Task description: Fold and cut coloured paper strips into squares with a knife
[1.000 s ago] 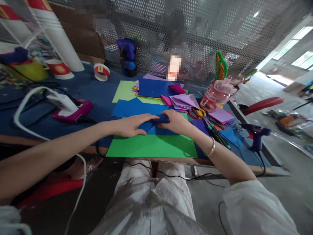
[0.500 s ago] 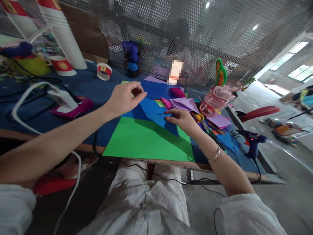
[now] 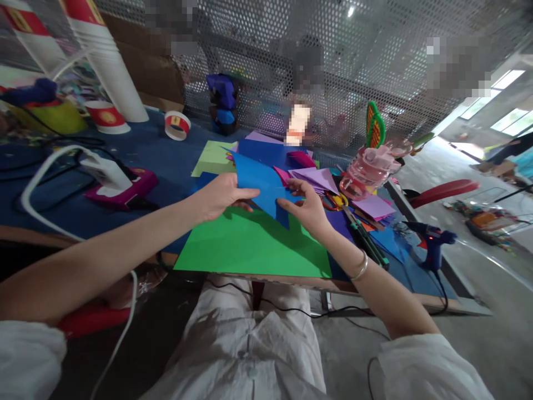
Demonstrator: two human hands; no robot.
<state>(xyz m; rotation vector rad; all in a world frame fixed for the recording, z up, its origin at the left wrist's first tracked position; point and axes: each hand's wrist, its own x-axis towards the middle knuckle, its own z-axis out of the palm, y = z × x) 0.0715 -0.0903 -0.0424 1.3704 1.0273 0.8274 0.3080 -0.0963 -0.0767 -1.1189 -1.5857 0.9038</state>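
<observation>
Nearest to me, at the table's (image 3: pixel 125 153) front edge, a large flat green paper sheet (image 3: pixel 250 250) lies square to that edge, which I judge gives a clean working mat under the folding. Just above it I have both hands on a folded blue paper sheet (image 3: pixel 262 186), lifted clear of the green one and tilted up toward my view. My left hand (image 3: pixel 220 194) is closed in a pinch on the sheet's left edge, thumb on top and fingers beneath, while my right hand (image 3: pixel 306 208) is partly closed, its fingertips gripping the lower right part; holding at two opposite sides keeps the thin paper taut, I would say, so it does not sag. To the right, near the right edge, black-handled scissors (image 3: pixel 366 233) lie beside the green sheet within easy reach of the right hand, and a blue hot-glue gun (image 3: pixel 433 244) stands at the front right corner with its cord hanging off the edge. Toward the left edge a magenta and white device (image 3: pixel 120 183) rests with a white cable. Further back, in the middle, sits a loose stack of coloured paper sheets (image 3: pixel 266 153), and beside it a clear pink plastic jar (image 3: pixel 366 169). At the far left corner stand red and white paper cups (image 3: pixel 106 116).
</observation>
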